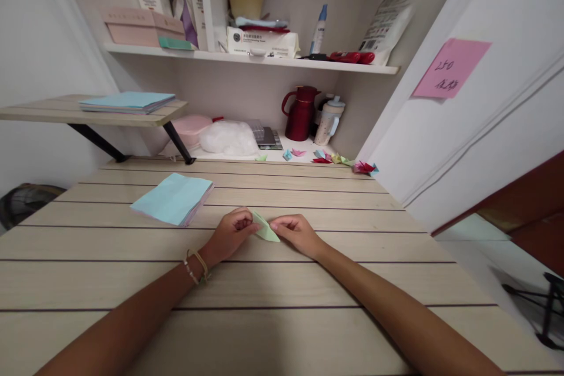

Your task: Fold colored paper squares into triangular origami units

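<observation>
A small folded piece of light green paper [265,227] lies on the wooden table [282,317] between both hands. My left hand [231,232], with a beaded bracelet at the wrist, pinches the paper's left end with curled fingers. My right hand [296,231] has its fingers closed on the paper's right edge. A stack of light blue paper squares [173,198] sits just left of and beyond my left hand.
Several small folded paper figures [328,158] lie along the table's far edge. A red jug [302,113], a cup [329,120] and a plastic bag [229,137] stand at the back. A raised shelf [88,111] at the left holds blue paper. A pink note [450,68] hangs on the right wall.
</observation>
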